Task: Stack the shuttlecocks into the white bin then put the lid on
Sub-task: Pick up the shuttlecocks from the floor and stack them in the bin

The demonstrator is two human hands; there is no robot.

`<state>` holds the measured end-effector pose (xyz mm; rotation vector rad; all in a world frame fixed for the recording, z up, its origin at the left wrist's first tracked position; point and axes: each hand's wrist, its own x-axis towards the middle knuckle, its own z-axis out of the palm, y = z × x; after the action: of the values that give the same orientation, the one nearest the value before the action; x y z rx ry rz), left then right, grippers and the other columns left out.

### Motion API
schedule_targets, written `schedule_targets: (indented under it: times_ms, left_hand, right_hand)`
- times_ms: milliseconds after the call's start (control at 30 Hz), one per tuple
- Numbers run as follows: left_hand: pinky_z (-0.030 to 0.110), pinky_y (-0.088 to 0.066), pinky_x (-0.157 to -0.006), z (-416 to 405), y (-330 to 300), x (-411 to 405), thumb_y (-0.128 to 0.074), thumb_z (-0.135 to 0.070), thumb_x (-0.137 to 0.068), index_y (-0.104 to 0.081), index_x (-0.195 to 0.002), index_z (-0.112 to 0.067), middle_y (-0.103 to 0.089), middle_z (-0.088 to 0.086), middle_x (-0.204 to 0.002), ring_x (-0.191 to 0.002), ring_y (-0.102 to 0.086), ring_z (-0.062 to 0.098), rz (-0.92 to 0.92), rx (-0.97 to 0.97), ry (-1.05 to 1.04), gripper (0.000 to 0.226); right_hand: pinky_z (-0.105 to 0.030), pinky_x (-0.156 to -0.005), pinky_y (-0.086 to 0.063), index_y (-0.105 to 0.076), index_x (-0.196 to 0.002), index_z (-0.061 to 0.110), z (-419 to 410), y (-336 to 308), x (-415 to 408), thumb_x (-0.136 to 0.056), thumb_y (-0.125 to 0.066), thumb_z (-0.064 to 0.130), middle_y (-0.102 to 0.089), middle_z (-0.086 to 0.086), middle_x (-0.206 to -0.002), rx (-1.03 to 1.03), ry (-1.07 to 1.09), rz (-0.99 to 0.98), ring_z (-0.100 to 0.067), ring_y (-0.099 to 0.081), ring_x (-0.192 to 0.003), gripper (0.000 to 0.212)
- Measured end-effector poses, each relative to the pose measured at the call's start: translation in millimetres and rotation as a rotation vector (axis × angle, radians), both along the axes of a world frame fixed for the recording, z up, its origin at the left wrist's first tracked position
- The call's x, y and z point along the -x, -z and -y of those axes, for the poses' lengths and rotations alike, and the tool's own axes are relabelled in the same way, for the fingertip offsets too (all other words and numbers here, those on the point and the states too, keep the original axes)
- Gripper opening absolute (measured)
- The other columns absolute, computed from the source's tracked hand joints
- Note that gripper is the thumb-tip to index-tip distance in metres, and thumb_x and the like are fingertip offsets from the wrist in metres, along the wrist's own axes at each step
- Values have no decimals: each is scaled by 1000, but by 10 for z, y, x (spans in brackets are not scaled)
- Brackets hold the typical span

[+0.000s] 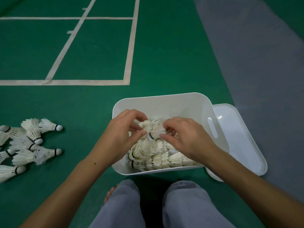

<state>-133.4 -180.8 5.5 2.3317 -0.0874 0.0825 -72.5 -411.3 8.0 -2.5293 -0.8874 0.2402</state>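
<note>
The white bin [164, 102] stands on the green floor in front of my knees, with several white feather shuttlecocks [158, 155] lying in rows inside it. Over the bin, both my hands hold one shuttlecock [153, 131] between them, its black-banded cork pointing toward me. My left hand [123, 129] pinches it from the left and my right hand [182, 135] grips its feathers from the right. The white lid [243, 140] lies flat on the floor, partly under the bin's right side. A loose pile of several more shuttlecocks [29, 143] lies on the floor at the left.
My knees in grey trousers [125, 206] and a bare foot [110, 195] are just behind the bin. White court lines [65, 82] cross the green floor ahead. A grey mat [263, 63] covers the floor to the right.
</note>
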Motion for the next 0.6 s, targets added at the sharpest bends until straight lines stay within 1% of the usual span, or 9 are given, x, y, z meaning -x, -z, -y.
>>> schedule_targets:
  times_ms: [33,100,167,200,267,333,467,533,600]
  left_hand:
    - [27,-60,-89,-2,33,-20,-78,-22,-93,-63,-117,-33,-64,-14,-118,-96,-69,1,-93,-41,6,31]
    - [28,-56,-95,18,121,-55,-78,-28,-93,-62,-128,-32,-63,-12,-128,-104,-65,3,-256,-221,80,39]
    - [32,-52,-98,82,203,-89,-78,-31,-92,-60,-136,-28,-63,-8,-131,-112,-62,12,-323,-396,144,48]
    - [34,-53,-97,113,237,-115,-79,-33,-92,-60,-136,-27,-65,-6,-129,-112,-63,14,-332,-434,150,49]
    - [38,-56,-94,158,287,-173,-80,-37,-90,-64,-132,-26,-70,-3,-122,-107,-65,16,-358,-449,159,46]
    - [40,-58,-91,186,324,-217,-82,-41,-88,-69,-126,-26,-73,-3,-116,-102,-66,16,-394,-434,168,43]
    - [40,-59,-86,209,367,-255,-84,-47,-84,-72,-113,-31,-72,-9,-107,-97,-65,13,-423,-429,163,35]
    - [39,-58,-83,241,381,-258,-84,-50,-82,-71,-109,-31,-69,-11,-104,-96,-64,13,-431,-461,173,35]
    - [37,-57,-79,296,404,-263,-82,-53,-82,-68,-106,-31,-67,-11,-102,-94,-63,14,-417,-518,185,35]
  right_hand:
    - [-39,-72,-54,-61,-91,27,57,15,-17,-99,-65,45,-66,11,-87,0,58,-5,-15,-61,-82,20]
    - [-40,-73,-56,-58,-88,29,131,71,-29,-97,-67,43,-68,10,-85,37,135,-60,-17,-63,-80,19]
    - [-39,-73,-56,-55,-86,31,148,159,-18,-94,-71,39,-66,10,-80,59,170,-147,-18,-62,-78,19]
    - [-38,-72,-55,-55,-85,31,137,203,-11,-93,-72,37,-63,11,-77,55,182,-191,-17,-62,-76,20]
    - [-37,-72,-55,-57,-85,29,94,276,-16,-92,-75,34,-60,13,-75,48,195,-270,-15,-61,-75,20]
    - [-37,-74,-57,-60,-85,27,34,328,-30,-91,-76,31,-63,12,-77,69,184,-324,-15,-64,-77,18]
    - [-40,-76,-59,-66,-81,18,-47,412,-61,-86,-75,18,-70,2,-78,152,170,-402,-22,-68,-79,10]
    - [-41,-74,-59,-70,-79,8,-43,466,-106,-82,-74,12,-72,-6,-75,200,189,-437,-25,-69,-76,7]
    - [-38,-69,-58,-67,-71,4,-43,517,-156,-78,-77,9,-66,-7,-67,229,223,-480,-24,-63,-66,13]
